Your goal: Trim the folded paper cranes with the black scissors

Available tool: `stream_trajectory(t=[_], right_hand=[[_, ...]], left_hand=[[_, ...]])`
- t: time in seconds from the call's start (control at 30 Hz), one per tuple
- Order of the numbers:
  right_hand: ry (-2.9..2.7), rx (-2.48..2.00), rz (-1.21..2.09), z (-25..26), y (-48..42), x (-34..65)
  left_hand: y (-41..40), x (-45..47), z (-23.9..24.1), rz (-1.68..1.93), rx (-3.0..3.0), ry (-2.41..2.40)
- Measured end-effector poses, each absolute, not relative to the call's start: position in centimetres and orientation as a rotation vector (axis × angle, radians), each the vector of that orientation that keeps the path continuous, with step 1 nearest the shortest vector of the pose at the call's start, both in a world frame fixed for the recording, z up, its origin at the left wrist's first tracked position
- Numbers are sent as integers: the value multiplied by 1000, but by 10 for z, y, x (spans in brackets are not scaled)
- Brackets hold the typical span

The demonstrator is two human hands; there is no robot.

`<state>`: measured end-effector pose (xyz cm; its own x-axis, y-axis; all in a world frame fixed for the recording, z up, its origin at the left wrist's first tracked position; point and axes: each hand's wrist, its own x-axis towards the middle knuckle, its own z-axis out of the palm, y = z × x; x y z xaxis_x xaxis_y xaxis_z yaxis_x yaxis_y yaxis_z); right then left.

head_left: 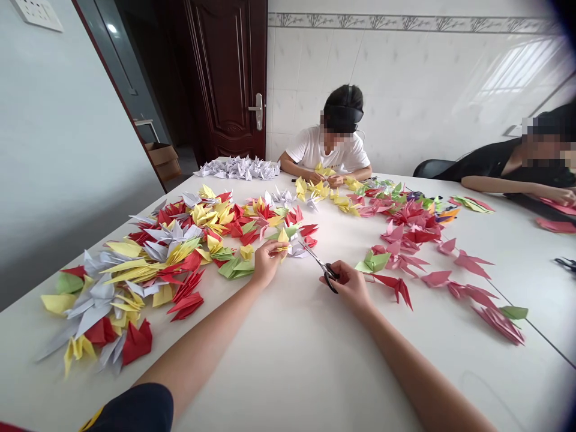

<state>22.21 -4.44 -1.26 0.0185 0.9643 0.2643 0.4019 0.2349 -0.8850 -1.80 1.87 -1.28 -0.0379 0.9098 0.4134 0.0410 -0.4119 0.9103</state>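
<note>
The person's right hand (348,283) is closed around the handles of a pair of scissors (320,264), whose blades point up and left across the white table (297,360). Near the blade tips, the left hand (266,259) pinches a small yellow folded paper piece (281,247). Left of that hand lies a heap of red, yellow, green and white folded papers (148,264); pink folded papers (450,270) lie to the right. Two other people sit at the far side.

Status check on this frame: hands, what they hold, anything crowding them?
Left hand pinching a folded paper piece. Right hand gripping scissors, blades pointing toward that piece. Paper pile close on the left; green folded piece just beyond the right hand.
</note>
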Motion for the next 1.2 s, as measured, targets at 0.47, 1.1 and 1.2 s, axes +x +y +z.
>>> stream_trajectory(t=[0.47, 1.1, 1.2], right_hand=[[-1880, -1606, 419, -11, -57, 202], [-1732, -1606, 694, -9, -58, 197], [-1712, -1569, 796, -7, -58, 196]], left_hand=[[19, -16, -15, 1564, 1612, 1151], [18, -14, -18, 1503, 1613, 1058], [19, -14, -19, 1489, 1571, 1045]])
